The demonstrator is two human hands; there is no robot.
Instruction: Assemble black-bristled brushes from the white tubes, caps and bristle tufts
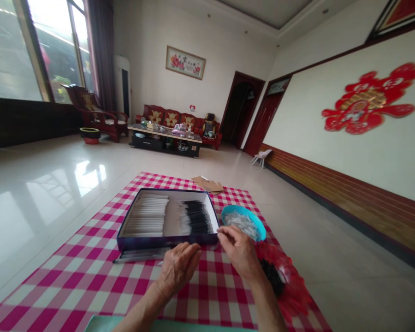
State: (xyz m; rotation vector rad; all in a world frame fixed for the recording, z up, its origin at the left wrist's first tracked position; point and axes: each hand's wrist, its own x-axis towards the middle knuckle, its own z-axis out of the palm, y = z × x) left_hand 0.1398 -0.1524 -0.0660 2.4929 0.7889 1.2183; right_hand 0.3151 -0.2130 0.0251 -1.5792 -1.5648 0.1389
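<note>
My left hand (pixel 180 266) is closed in front of a shallow dark-blue box (pixel 145 243), fingertips pressed together. My right hand (pixel 240 251) is pinched beside the box's near right corner. Whatever either hand holds is too small or thin to make out. Inside the box, a row of thin whitish sticks (pixel 147 214) lies on the left and a bundle of thin black-ended sticks (pixel 197 216) on the right. A few grey sticks (pixel 141 255) rest on the cloth along the box's front. Just beyond my right hand, a blue bowl (pixel 263 230) contains many small clear-looking pieces (pixel 240 222).
A red petal-edged dish (pixel 293 281) with small black pieces (pixel 273 276) sits by my right forearm. Cardboard pieces (pixel 209 184) lie behind the box. A pink-and-white checked cloth (pixel 100 267) covers the table; a pale green cloth (pixel 103 323) lies at the near edge.
</note>
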